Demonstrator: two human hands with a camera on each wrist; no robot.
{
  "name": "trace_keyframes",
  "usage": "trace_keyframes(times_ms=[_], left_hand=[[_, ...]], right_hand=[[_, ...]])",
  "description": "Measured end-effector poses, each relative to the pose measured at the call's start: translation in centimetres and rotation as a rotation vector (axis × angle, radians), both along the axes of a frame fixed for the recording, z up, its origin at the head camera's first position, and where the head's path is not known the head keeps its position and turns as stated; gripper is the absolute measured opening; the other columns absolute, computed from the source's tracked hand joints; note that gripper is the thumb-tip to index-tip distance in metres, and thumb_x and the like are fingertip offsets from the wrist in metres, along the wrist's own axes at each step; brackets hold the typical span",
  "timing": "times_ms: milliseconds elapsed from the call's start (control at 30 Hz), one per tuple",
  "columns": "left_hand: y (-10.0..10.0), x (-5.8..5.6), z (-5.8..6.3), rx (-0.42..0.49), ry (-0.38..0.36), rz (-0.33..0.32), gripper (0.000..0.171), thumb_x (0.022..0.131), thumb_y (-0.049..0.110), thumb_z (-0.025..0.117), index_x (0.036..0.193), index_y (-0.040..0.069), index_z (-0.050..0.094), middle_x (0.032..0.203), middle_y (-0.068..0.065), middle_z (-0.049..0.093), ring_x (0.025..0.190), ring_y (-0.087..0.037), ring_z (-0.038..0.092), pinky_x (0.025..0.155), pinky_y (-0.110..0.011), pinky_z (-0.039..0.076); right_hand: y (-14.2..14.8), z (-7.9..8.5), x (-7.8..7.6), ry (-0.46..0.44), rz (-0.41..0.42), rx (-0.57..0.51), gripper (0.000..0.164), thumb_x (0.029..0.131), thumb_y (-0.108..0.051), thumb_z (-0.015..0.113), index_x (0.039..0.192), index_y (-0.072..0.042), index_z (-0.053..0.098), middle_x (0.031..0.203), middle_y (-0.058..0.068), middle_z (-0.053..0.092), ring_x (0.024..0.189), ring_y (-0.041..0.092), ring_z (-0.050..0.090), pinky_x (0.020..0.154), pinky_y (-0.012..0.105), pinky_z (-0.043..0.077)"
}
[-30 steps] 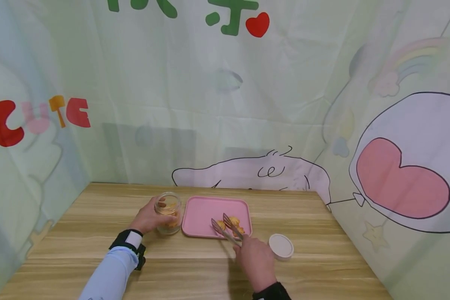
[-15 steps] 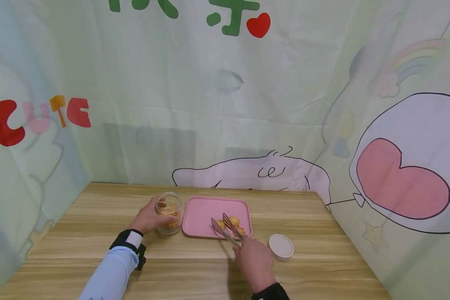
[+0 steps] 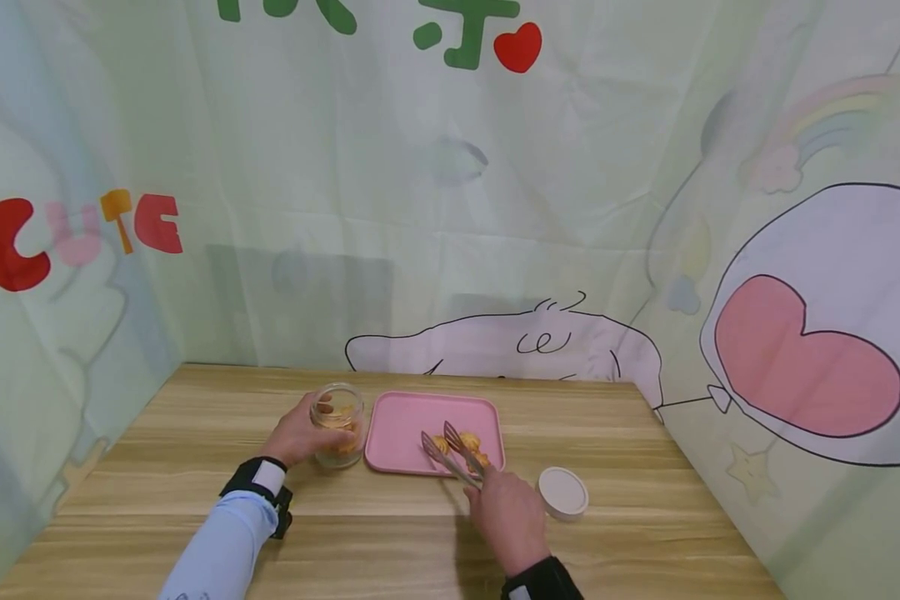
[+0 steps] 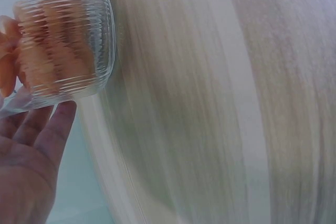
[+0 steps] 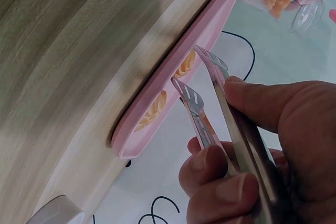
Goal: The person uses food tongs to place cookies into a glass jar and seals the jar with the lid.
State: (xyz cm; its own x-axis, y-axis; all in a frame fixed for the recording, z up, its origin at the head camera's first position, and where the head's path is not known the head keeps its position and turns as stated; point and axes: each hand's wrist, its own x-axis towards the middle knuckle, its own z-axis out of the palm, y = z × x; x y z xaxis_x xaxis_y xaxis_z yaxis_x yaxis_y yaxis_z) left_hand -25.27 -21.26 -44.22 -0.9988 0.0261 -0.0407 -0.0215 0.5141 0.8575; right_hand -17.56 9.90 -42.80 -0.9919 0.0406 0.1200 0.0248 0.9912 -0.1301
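Note:
My left hand (image 3: 296, 435) grips a clear glass jar (image 3: 338, 459) standing without a lid on the table, thumb across its near side. Orange-gold piped cookies (image 4: 58, 59) show through the jar's ribbed wall in the left wrist view. In my right hand (image 3: 512, 518) is a pair of metal tongs (image 5: 244, 142) with slotted tips. The tips are spread apart over the near right part of a pink tray (image 3: 405, 417), and no cookie is pinched between them. Several golden swirl cookies (image 3: 469, 441) lie on the tray around the tips, partly hidden by the tongs.
A round white lid (image 3: 562, 493) lies on the table to the right of my right hand. The wood-grain table (image 3: 390, 542) ends at a printed cloth backdrop (image 3: 292, 208) at the back and sides. The tray sits just right of the jar.

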Motion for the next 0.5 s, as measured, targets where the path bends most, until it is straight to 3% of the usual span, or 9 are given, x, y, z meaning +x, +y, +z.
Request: trace_keyframes(times_ms=[500], left_hand=[[0.09,-0.1,0.15,-0.002,0.001,0.0,0.097,0.08,0.038,0.088,0.151,-0.003,0.036,0.148,-0.03,0.047,0.134,-0.048,0.047,0.111,-0.064,0.037]], right_hand=[[0.27,-0.07,-0.57,0.1,0.043,0.002,0.037,0.087,-0.039,0.081,0.097,-0.005,0.073,0.066,0.01,0.062,0.059,0.028,0.063,0.05,0.044,0.047]])
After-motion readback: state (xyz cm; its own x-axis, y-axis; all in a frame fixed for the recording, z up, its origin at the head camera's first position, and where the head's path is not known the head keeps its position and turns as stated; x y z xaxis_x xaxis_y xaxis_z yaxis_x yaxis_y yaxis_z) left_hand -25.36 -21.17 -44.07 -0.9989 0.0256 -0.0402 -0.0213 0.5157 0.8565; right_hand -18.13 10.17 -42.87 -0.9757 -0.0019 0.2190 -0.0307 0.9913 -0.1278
